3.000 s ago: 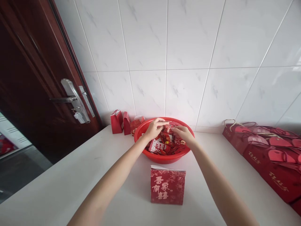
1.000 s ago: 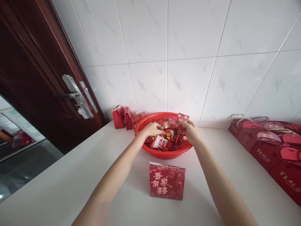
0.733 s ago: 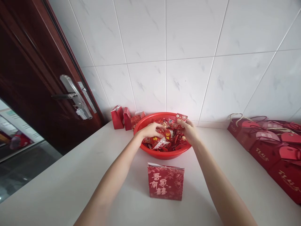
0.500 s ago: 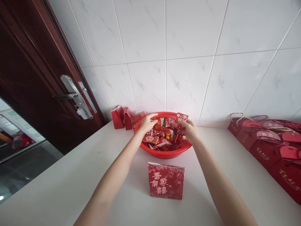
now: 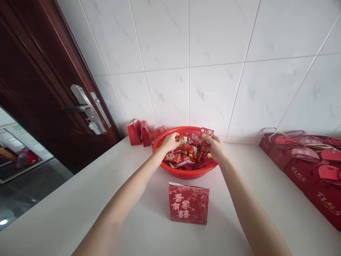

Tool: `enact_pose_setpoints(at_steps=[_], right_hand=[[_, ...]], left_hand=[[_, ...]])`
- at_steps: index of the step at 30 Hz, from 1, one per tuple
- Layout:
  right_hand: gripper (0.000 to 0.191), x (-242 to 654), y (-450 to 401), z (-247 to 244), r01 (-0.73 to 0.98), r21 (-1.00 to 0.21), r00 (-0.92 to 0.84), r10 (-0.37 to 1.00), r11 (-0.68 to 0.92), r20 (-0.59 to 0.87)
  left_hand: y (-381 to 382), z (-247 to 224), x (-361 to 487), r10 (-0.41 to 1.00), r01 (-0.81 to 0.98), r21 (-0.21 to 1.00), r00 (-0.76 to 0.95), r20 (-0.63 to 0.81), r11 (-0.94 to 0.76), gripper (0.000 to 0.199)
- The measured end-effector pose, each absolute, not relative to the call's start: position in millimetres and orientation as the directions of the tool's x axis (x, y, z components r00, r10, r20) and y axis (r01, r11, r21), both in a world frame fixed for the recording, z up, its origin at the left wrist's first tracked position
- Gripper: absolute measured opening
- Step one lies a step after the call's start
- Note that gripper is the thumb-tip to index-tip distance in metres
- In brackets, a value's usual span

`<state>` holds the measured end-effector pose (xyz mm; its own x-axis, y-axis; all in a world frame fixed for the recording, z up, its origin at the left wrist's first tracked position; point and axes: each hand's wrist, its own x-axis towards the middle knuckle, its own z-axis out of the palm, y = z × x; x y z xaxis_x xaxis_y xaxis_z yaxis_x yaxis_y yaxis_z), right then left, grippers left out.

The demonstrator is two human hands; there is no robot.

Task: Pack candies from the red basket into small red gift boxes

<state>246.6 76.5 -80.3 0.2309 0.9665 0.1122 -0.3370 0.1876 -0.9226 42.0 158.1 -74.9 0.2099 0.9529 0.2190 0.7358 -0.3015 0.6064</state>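
A round red plastic basket [image 5: 188,174] full of small red wrapped packets [image 5: 173,157] stands on the white table near the wall. Over its left side, my left hand [image 5: 171,142] has its fingers closed on a red and gold packet [image 5: 183,141]. At the basket's right rim my right hand [image 5: 215,146] pinches a red packet with white flower prints [image 5: 207,133]. In front of the basket, a red paper box [image 5: 189,205] with pale characters stands upright, its top edge showing white inside.
Small red boxes [image 5: 134,132] stand by the wall, left of the basket. Larger red boxes with cord handles [image 5: 298,174] fill the right side of the white table [image 5: 106,185]. A dark red door [image 5: 45,71] with a metal handle is at the left.
My left hand has moved slightly right and down into the basket, and its fingers have closed on a packet. My right hand still holds its packet at nearly the same place.
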Motion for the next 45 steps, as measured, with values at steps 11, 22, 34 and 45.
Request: enact_pose_setpoints(at_steps=[11, 22, 34, 45], right_hand=[[0.029, 247.1, 78.6, -82.7, -0.33, -0.924, 0.239, 0.964, 0.193, 0.116], [0.029, 245.6, 79.1, -83.2, -0.337, -0.92, 0.243, 0.963, 0.2, 0.12], [0.032, 246.0, 75.9, -80.9, -0.323, -0.931, 0.182, 0.976, 0.172, 0.118], [0.023, 239.9, 64.4, -69.1, -0.256, -0.966, -0.07, 0.995, 0.046, 0.066]], left_hand=[[155.9, -68.6, 48.3, 0.941, 0.615, 0.714, 0.184, 0.282, -0.335, 0.045], [143.5, -67.9, 42.0, 0.939, 0.818, 0.463, 0.32, 0.123, -0.34, 0.017], [148.9, -69.0, 41.2, 0.886, 0.648, 0.638, 0.447, 0.126, -0.417, 0.03], [142.1, -65.5, 48.3, 0.839, 0.236, 0.826, 0.343, 0.422, -0.512, 0.048]])
